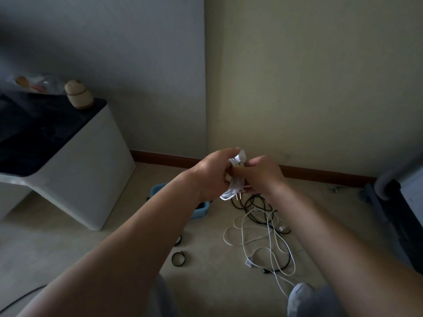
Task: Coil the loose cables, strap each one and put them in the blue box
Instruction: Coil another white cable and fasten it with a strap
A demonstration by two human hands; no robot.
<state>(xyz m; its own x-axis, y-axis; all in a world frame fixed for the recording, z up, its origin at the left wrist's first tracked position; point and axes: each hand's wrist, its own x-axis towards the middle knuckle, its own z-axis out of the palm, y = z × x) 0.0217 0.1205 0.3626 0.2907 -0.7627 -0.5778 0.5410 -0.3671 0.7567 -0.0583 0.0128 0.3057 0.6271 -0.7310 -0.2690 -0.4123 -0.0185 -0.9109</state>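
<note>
Overall: both bare arms stretched forward, hands meeting in mid-air above the floor.
Left hand: back facing up, fingers curled round a white coil, gripping it from the left.
Right hand: fingers bent inward, clasping the coil's right side; fingertips hidden.
Coil: bunched upright between both hands, plug prongs poking out below.
Box: blue, on the floor under the left wrist, largely hidden by the forearm.
Loose cables: black and white tangle on the floor, just right of the box.
Straps: black loops on the floor beside the left forearm.
</note>
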